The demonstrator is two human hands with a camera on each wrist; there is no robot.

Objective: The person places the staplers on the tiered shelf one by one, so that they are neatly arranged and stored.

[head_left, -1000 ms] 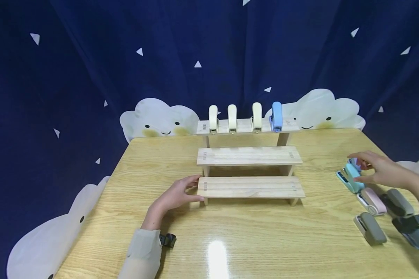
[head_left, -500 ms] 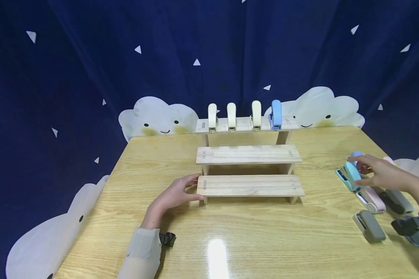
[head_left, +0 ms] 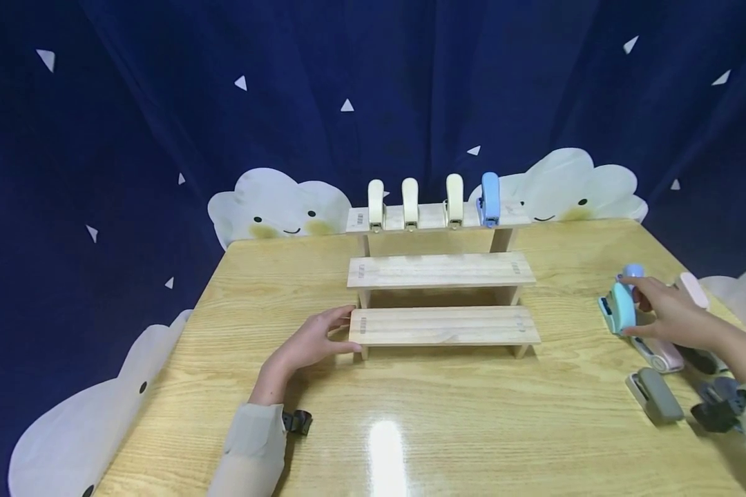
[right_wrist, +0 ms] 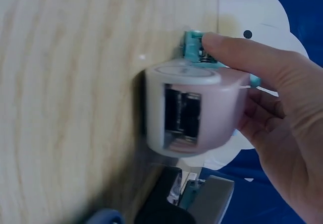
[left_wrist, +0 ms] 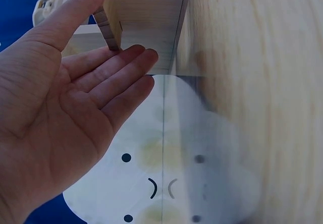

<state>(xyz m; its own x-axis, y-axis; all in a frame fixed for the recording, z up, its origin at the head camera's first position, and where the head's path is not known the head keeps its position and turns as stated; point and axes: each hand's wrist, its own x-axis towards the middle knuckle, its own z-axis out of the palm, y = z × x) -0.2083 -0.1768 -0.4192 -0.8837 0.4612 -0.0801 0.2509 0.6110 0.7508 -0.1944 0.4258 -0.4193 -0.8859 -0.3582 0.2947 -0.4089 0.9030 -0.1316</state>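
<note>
A three-step wooden rack (head_left: 444, 326) stands mid-table. Its top step carries three cream staplers (head_left: 410, 200) and one blue stapler (head_left: 490, 197). My left hand (head_left: 338, 331) rests open against the left end of the lowest step; in the left wrist view the left hand (left_wrist: 101, 82) shows a flat palm with the thumb along the rack's end (left_wrist: 146, 12). At the right, my right hand (head_left: 634, 304) grips a teal stapler (head_left: 618, 307), tipped up on end. The right wrist view shows the thumb on the teal stapler (right_wrist: 193, 46) behind a pink stapler (right_wrist: 194, 108).
Several loose staplers lie round the right hand: a blue one (head_left: 634, 270), pink ones (head_left: 693, 288) (head_left: 659, 353), a grey one (head_left: 655, 397) and dark ones (head_left: 718, 404). Cloud cut-outs (head_left: 280, 203) and a dark blue curtain back the table (head_left: 410, 428).
My right hand has closed round the teal stapler and tipped it up from lying flat. The left hand has stayed at the rack's end.
</note>
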